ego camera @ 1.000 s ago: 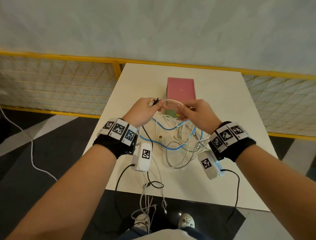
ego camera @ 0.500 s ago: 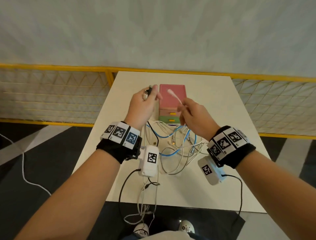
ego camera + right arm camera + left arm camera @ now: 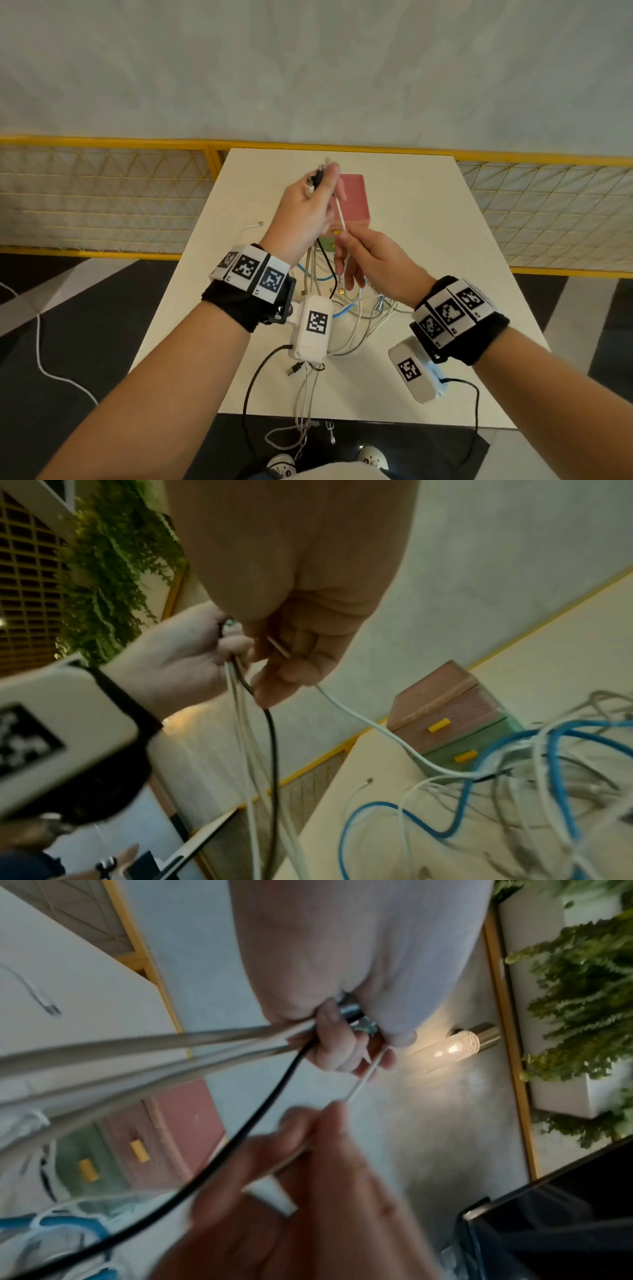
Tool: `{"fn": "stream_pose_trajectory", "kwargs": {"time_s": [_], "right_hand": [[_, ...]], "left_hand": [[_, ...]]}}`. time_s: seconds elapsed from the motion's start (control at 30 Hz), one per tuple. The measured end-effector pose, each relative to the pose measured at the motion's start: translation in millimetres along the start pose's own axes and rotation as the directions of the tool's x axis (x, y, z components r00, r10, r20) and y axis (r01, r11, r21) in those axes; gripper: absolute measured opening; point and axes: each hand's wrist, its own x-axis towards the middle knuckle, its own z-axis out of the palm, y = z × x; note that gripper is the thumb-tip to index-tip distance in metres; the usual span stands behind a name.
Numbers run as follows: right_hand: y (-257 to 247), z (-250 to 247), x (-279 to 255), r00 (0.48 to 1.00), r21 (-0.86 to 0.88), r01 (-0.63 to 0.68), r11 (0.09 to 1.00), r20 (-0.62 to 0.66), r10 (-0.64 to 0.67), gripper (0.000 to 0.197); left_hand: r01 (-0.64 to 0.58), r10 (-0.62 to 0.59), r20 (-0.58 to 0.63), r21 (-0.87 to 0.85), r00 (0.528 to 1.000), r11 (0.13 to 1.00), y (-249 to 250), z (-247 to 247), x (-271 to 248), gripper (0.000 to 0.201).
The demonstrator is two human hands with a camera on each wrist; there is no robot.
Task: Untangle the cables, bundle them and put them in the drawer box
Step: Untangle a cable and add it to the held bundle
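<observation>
Several cable ends sit gripped in the left hand (image 3: 305, 209), raised over the table's (image 3: 428, 212) far edge near the box (image 3: 352, 198); right hand (image 3: 373, 263) pinches a white cable (image 3: 340, 214), so I'd slide down it slowly, easing snags out of the tangle (image 3: 356, 308)

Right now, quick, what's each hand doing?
Left hand: raised, gripping several cable ends.
Right hand: pinching a thin white cable.
</observation>
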Motion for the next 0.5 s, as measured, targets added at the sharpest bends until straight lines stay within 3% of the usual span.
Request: {"fn": "stream_pose_trajectory", "kwargs": {"time_s": [0.13, 0.27, 0.43, 0.5], "right_hand": [[26.4, -3.8, -7.8, 0.988, 0.008, -0.105, 0.994, 0.113, 0.103, 0.030], [57.5, -16.5, -6.3, 0.980, -0.045, -0.165, 0.985, 0.109, 0.169, 0.030], [53.7, -37.6, 8.3, 0.990, -0.371, -0.113, 0.922, 0.040, 0.137, 0.032], [39.7, -43.6, 16.9, 0.996, -0.411, -0.083, 0.908, 0.000, 0.091, 0.029]], "left_hand": [[-0.085, 0.051, -0.180, -0.186, 0.982, 0.979, 17.7, -10.2, 12.5, 0.043], [-0.074, -0.008, -0.184, -0.430, 0.983, 0.900, 39.4, -17.8, 12.1, 0.045], [-0.041, 0.034, -0.032, -0.270, 0.999, 0.962, 41.0, -19.3, 0.9, 0.040], [-0.027, 0.028, 0.007, -0.113, 1.000, 0.993, 39.7, -14.5, -3.6, 0.018]]}}
